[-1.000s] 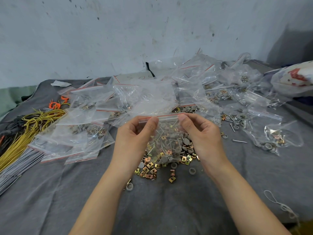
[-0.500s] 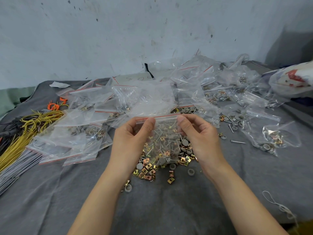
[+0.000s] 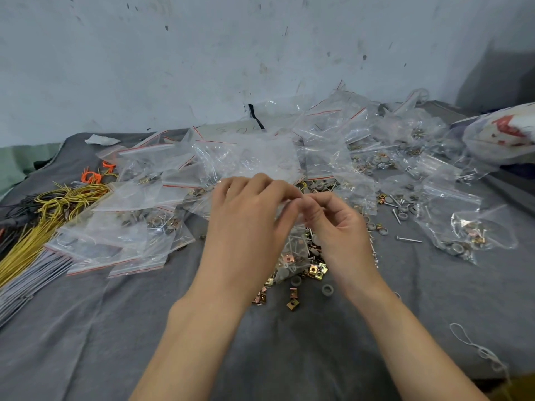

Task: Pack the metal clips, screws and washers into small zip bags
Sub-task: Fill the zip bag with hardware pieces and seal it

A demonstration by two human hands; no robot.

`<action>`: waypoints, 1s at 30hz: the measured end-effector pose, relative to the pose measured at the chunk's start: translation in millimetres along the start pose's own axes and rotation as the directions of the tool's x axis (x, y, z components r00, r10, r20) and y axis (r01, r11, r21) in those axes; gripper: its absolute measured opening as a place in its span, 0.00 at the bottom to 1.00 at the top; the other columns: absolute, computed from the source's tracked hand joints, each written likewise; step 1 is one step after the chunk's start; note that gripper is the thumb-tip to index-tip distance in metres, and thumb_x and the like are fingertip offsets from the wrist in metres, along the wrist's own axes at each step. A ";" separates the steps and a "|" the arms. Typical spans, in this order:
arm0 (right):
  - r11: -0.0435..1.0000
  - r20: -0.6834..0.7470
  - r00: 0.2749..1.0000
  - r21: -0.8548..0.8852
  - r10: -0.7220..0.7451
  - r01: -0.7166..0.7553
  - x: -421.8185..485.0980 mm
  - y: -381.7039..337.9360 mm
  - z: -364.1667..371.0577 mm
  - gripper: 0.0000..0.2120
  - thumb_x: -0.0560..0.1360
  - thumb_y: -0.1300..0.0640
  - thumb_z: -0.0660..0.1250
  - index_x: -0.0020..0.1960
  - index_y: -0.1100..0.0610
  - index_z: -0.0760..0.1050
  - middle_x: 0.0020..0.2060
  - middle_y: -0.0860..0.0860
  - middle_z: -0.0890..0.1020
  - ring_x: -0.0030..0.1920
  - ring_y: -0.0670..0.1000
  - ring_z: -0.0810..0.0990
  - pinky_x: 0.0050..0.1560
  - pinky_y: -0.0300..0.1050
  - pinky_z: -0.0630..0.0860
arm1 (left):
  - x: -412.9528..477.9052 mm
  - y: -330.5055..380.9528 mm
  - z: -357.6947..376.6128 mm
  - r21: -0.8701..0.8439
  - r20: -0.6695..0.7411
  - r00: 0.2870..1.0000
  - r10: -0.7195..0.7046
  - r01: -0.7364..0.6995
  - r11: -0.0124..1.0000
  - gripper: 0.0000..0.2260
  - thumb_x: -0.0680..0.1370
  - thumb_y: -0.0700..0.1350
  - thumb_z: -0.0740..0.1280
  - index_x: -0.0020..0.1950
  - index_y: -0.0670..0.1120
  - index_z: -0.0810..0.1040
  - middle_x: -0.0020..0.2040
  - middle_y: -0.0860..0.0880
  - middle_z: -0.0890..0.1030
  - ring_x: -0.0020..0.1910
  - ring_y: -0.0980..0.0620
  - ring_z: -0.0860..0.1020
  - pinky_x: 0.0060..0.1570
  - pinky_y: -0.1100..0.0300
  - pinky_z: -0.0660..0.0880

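Observation:
A small clear zip bag [image 3: 295, 250] holding screws, clips and washers hangs between my two hands above the loose pile. My left hand [image 3: 249, 224] covers most of the bag's top and pinches its seal. Fingertip to fingertip with it, my right hand [image 3: 335, 224] pinches the same top edge. Under the bag, brass-coloured metal clips [image 3: 317, 270] and grey washers [image 3: 327, 290] lie scattered on the grey cloth [image 3: 289, 357]. Loose screws [image 3: 408, 240] lie to the right.
Filled zip bags [image 3: 121, 244] are heaped left, and more bags [image 3: 451, 221] lie right and behind. Yellow wires [image 3: 49, 209] and grey strips [image 3: 26, 282] lie at far left. A large plastic sack [image 3: 503, 134] sits far right, a white string [image 3: 477, 348] at lower right.
My hands have come together at the bag's top edge: the left hand slid right along the seal until its fingertips met the right hand's. The bag now hangs narrower below them.

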State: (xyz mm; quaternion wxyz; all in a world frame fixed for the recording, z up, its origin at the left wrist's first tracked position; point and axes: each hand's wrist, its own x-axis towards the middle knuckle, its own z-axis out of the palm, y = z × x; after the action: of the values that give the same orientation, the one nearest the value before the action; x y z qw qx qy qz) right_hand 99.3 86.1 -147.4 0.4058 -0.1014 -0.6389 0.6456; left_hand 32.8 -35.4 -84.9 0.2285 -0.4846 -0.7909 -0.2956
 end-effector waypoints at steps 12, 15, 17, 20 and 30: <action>1.000 0.007 1.000 0.014 0.009 -0.009 -4.7 -2.8 -0.2 0.09 0.77 0.48 0.66 0.46 0.53 0.79 0.39 0.50 0.81 0.41 0.44 0.78 0.46 0.36 0.76 | -1.7 6.3 -2.7 -0.053 0.086 0.994 -0.068 0.073 0.996 0.06 0.80 0.52 0.66 0.50 0.52 0.79 0.45 0.55 0.80 0.48 0.52 0.77 0.51 0.50 0.73; 0.998 0.025 0.999 0.064 0.028 -0.029 -5.0 -4.1 2.2 0.09 0.76 0.49 0.66 0.47 0.54 0.78 0.39 0.49 0.81 0.41 0.43 0.78 0.45 0.35 0.76 | -1.4 7.2 -1.9 -0.061 0.073 0.994 -0.080 0.085 0.995 0.05 0.79 0.51 0.66 0.49 0.52 0.79 0.45 0.55 0.80 0.47 0.52 0.77 0.49 0.49 0.73; 0.996 0.033 0.999 0.078 0.037 -0.039 -4.8 -4.8 3.0 0.08 0.75 0.49 0.67 0.47 0.54 0.78 0.39 0.47 0.82 0.41 0.43 0.78 0.45 0.34 0.76 | -2.2 5.9 -1.5 -0.081 0.080 0.992 -0.097 0.104 0.991 0.05 0.79 0.51 0.66 0.48 0.52 0.79 0.45 0.56 0.80 0.47 0.52 0.78 0.50 0.49 0.74; 0.996 0.037 0.999 0.078 0.033 -0.036 -5.4 -5.7 3.0 0.09 0.75 0.49 0.67 0.47 0.55 0.78 0.40 0.49 0.81 0.42 0.43 0.78 0.46 0.35 0.76 | -4.0 3.6 -0.6 -0.127 0.089 0.987 -0.135 0.146 0.981 0.05 0.79 0.52 0.66 0.48 0.53 0.79 0.44 0.56 0.80 0.48 0.54 0.77 0.51 0.50 0.74; 0.995 -0.008 0.997 0.066 0.071 -0.070 -5.4 -5.1 8.7 0.12 0.77 0.49 0.66 0.52 0.57 0.79 0.50 0.63 0.83 0.49 0.58 0.82 0.56 0.54 0.79 | -4.6 2.7 1.7 -0.125 0.087 0.989 -0.119 0.130 0.984 0.06 0.79 0.51 0.65 0.50 0.51 0.80 0.45 0.55 0.80 0.48 0.53 0.78 0.51 0.49 0.74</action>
State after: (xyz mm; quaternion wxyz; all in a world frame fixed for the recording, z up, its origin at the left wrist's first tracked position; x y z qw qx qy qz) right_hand 99.2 75.4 -143.5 0.3894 -0.1138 -0.6110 0.6797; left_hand 37.1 -36.2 -88.5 0.1459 -0.4594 -0.8071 -0.3408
